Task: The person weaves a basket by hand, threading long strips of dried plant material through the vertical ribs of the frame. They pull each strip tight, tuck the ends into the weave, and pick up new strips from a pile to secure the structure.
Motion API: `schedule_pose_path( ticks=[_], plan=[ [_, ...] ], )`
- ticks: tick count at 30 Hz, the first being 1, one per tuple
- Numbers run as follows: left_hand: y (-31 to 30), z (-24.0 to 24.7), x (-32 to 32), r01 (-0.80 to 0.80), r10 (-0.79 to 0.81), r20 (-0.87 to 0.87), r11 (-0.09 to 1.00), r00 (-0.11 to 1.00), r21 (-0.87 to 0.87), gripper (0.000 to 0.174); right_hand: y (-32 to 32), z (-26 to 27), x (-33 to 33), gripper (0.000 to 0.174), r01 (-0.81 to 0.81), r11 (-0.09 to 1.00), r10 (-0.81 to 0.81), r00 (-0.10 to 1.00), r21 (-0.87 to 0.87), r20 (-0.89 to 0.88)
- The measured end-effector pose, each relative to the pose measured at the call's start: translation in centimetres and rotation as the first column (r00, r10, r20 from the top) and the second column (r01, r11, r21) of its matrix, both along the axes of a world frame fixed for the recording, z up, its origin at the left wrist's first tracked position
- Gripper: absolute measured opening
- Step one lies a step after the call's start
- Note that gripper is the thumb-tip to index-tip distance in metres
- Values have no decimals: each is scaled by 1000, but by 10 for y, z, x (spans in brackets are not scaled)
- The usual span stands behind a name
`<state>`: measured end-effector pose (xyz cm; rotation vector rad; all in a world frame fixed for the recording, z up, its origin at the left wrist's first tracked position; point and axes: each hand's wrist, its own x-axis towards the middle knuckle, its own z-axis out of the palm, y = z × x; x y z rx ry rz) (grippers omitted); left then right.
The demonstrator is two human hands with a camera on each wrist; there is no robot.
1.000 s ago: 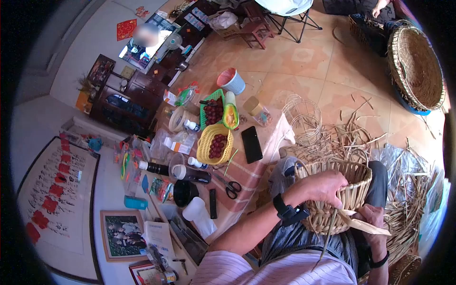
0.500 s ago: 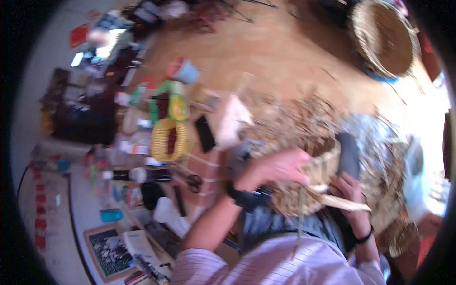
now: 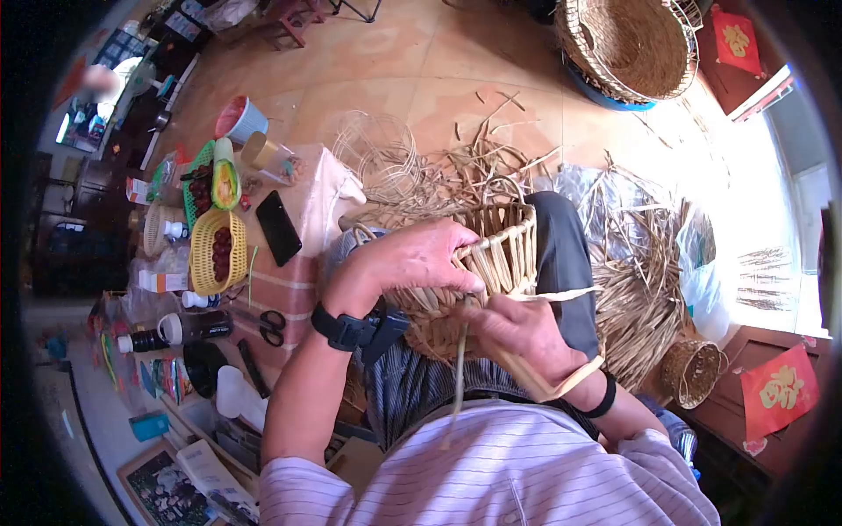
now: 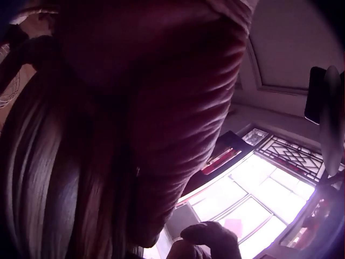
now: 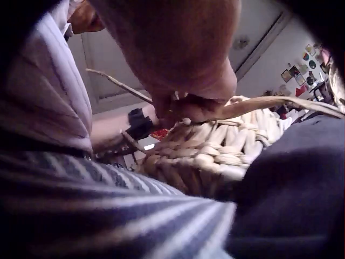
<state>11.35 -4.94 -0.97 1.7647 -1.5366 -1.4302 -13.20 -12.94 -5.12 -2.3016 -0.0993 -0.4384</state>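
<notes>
A partly woven basket (image 3: 513,250) of dried plant strips rests on the person's lap, its mouth facing away. The left hand (image 3: 421,259) grips its near rim, thumb on the outer wall. Close beside that thumb, the right hand (image 3: 531,337) pinches a strip against the basket's side. A pale flat strip (image 3: 570,379) bends out below the right hand, and a thin stalk (image 3: 460,368) hangs toward the shirt. The right wrist view shows the thick woven wall (image 5: 215,154) under the right fingers. In the left wrist view, the left hand (image 4: 178,108) covers much of the wall's upright strips (image 4: 54,178).
On the left, a table (image 3: 279,294) holds a yellow basket (image 3: 206,267) of grapes, a phone (image 3: 278,228), and scissors (image 3: 272,327). Loose dried strips (image 3: 645,307) lie on the floor at right. A large round basket (image 3: 631,44) stands at the back, a small one (image 3: 693,373) at right.
The head view has swung to the right. My right hand has moved from the basket's right side to beside the left thumb, pinching a strip there. The left hand keeps its grip on the rim.
</notes>
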Motion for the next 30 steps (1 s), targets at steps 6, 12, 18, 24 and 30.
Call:
schedule_pose_path(
  ticks=[6, 12, 18, 24, 30],
  plan=[
    [8, -4, 1, -60, 69, -108, 995, 992, 84, 38, 3, -2, 2, 23, -79, 991, 84, 996, -108, 42],
    [4, -1, -2, -79, 97, -96, 981, 991, 175, 40, -24, -14, -6, 31, -46, 934, 91, 990, 354, -112],
    [-2, 8, -1, -83, 112, -129, 973, 985, 215, 45, -44, -38, -9, 45, -4, 899, 59, 992, 439, -114],
    [-7, 6, 5, 23, -16, -37, 982, 999, 187, 45, -44, -38, -6, 43, 43, 875, 39, 987, 483, -157],
    [-3, -2, 1, -65, 68, -22, 993, 997, 100, 50, -43, -31, -9, 47, 131, 757, 53, 964, 640, -260]
  ],
)
